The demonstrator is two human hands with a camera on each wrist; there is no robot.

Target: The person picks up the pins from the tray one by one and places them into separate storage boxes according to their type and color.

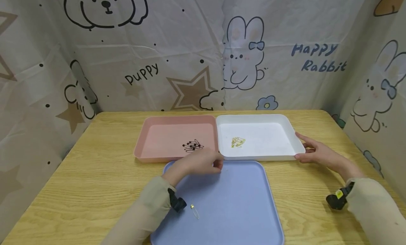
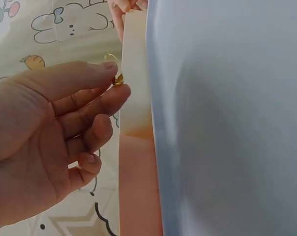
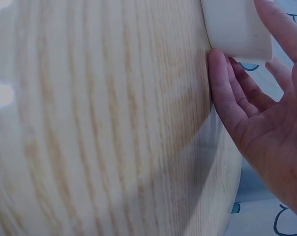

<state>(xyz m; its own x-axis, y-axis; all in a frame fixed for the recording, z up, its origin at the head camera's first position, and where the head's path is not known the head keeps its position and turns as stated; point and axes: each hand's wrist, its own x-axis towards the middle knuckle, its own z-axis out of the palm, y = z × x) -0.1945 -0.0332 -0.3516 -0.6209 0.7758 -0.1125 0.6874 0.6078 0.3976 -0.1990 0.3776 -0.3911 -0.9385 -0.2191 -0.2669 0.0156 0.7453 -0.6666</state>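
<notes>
My left hand (image 1: 203, 162) is over the far edge of the blue tray (image 1: 234, 202), close to where the pink and white trays meet. Between its thumb and forefinger it pinches a small gold safety pin (image 2: 118, 78), seen in the left wrist view; in the head view the hand hides the pin. At the near right corner of the white tray (image 1: 263, 153), my right hand (image 1: 323, 155) holds the tray, thumb at the front and fingers along the side. Another gold safety pin (image 1: 195, 211) lies on the blue tray beside my left wrist.
Inside the pink tray (image 1: 165, 132) lies a cluster of black safety pins (image 1: 192, 145). A small pile of gold safety pins (image 1: 238, 142) sits in the white tray. The wooden table (image 1: 95, 160) bears all three trays, with a printed curtain (image 1: 190, 44) behind and at the sides.
</notes>
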